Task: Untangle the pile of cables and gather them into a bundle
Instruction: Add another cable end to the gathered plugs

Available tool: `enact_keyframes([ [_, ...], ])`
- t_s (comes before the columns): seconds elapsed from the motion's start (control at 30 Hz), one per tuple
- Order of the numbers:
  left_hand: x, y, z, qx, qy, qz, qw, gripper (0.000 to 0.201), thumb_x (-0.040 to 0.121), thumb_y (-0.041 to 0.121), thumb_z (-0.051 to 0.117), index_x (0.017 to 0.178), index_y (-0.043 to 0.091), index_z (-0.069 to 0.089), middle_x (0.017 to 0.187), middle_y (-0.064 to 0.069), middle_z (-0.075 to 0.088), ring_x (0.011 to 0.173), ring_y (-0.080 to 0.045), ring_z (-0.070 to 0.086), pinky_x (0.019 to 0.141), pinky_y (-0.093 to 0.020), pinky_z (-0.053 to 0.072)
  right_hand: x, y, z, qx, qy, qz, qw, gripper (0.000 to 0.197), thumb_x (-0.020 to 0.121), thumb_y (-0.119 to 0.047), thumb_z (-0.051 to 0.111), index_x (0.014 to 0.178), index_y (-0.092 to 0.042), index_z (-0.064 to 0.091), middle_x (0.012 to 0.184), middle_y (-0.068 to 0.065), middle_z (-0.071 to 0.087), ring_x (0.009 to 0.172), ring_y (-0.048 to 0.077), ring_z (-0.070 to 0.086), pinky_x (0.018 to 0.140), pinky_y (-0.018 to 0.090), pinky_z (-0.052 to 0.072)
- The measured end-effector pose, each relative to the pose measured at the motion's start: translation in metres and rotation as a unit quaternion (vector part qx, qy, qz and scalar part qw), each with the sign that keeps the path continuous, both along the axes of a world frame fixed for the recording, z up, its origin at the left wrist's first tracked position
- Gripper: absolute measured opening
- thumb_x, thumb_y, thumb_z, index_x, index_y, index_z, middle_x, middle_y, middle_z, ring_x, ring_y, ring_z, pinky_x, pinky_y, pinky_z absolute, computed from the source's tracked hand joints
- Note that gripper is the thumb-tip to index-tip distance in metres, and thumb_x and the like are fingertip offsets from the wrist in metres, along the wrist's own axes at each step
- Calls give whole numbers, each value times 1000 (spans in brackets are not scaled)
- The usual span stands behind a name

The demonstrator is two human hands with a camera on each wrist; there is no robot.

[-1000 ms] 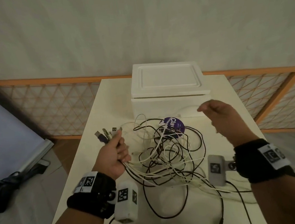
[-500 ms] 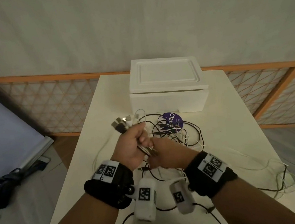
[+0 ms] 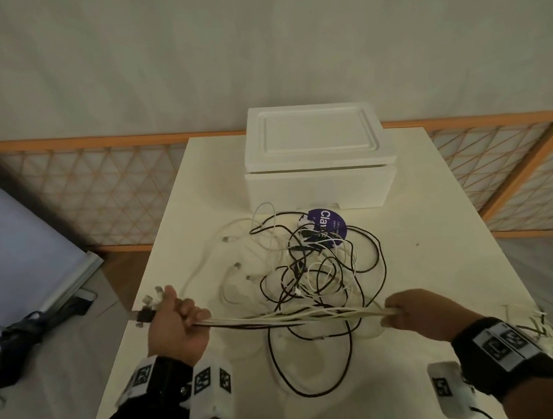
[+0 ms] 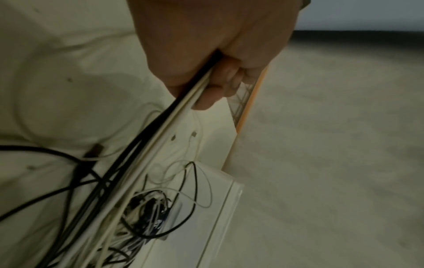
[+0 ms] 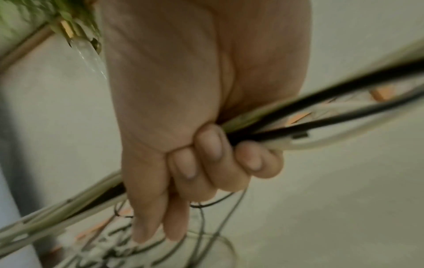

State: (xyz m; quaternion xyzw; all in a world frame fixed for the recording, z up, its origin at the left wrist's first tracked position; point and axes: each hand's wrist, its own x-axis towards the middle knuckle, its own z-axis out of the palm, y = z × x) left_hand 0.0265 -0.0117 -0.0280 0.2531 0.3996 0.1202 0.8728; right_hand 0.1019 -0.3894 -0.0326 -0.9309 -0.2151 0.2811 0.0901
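Fists apart — your left hand [image 3: 175,327] and right hand [image 3: 418,313] are both gripping the cables [image 3: 294,318], stretching them above the tabletop [image 3: 446,259].

2 hands are in view — the left hand [image 3: 175,327] and the right hand [image 3: 418,317] — each with 1 black wristband. 1 white box [image 3: 317,156] with a lid stands on 1 worktop [image 3: 446,259], and 1 round purple sticker [image 3: 328,226] lies by it. The cables [image 3: 310,274] come in 2 colours, black and white — too tangled to count, though 3 loose white plugs show.
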Motion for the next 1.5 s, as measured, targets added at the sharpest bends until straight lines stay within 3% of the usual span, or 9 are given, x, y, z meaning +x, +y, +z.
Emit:
enact_keyframes([
  [0.1, -2, -20, -14, 22, 16, -34, 999, 44, 100, 36, 45, 62, 20, 29, 40, 7, 28, 29, -7, 23, 35, -15, 29, -4, -5, -8, -130, -29, -13, 991, 19, 90, -43, 53, 100, -26, 55, 101, -8, 59, 104, 16, 56, 85, 28, 43],
  [0.2, 2, -44, -13, 48, 16, -63, 997, 37, 99, 31, 50, 65, 20, 37, 41, 7, 26, 31, -6, 22, 36, -16, 30, -6, 16, 6, -232, -39, 28, 971, 60, 74, -45, 71, 123, -21, 46, 124, 0, 50, 117, 22, 46, 97, 39, 38],
  [0.37, 19, -82, 9, 38, -45, -151, 987, 33, 95, 32, 52, 65, 20, 44, 44, 5, 31, 34, -7, 26, 42, -20, 37, -16, 100, 50, 81, -8, 74, 994, 93, 75, -59, 68, 146, -16, 28, 148, 5, 37, 134, 23, 33, 111, 36, 28],
  [0.47, 26, -103, 25, 39, -81, -217, 972, 42, 88, 36, 55, 52, 17, 45, 49, 2, 38, 41, -11, 37, 55, -28, 43, -21, 137, 46, 133, 40, 74, 987, 52, 82, -43, 67, 120, -12, 48, 119, 7, 60, 103, 21, 57, 83, 31, 45],
  [0.57, 28, -105, 36, 25, -105, -229, 968, 35, 83, 35, 57, 56, 12, 51, 59, -1, 52, 52, -14, 49, 66, -31, 44, -25, 138, 32, 109, 11, 98, 989, 16, 90, -25, 53, 98, -11, 52, 93, 9, 67, 75, 20, 57, 64, 26, 37],
  [0.87, 19, -100, 28, 7, -114, -252, 961, 37, 82, 39, 53, 84, 4, 62, 81, -15, 71, 75, -26, 69, 85, -41, 49, -30, 122, 25, 111, -23, 82, 990, 30, 98, -43, 42, 105, -17, 55, 97, 6, 64, 89, 23, 60, 75, 35, 46],
  [1.1, 20, -104, 36, 30, -124, -241, 962, 38, 85, 28, 57, 51, 18, 46, 48, 3, 32, 46, -12, 37, 67, -34, 49, -30, 116, 26, 144, -46, 48, 987, 37, 85, -42, 60, 114, -22, 50, 101, -1, 64, 94, 18, 61, 75, 28, 43],
  [1.27, 21, -108, 29, 130, -91, -273, 949, 33, 92, 11, 58, 60, 14, 51, 49, 1, 32, 46, -13, 34, 51, -28, 45, -14, 117, 54, 402, -197, 45, 893, 53, 80, -19, 64, 132, -18, 50, 126, -2, 55, 116, 5, 47, 101, 22, 38],
  [1.5, 11, -116, 35, 225, -102, -352, 903, 19, 92, -6, 51, 80, 7, 59, 54, -5, 51, 48, -13, 51, 64, -36, 48, 9, 152, 96, 303, -219, 196, 907, 19, 79, -12, 66, 96, -11, 74, 88, 7, 69, 86, 23, 62, 80, 29, 44],
])
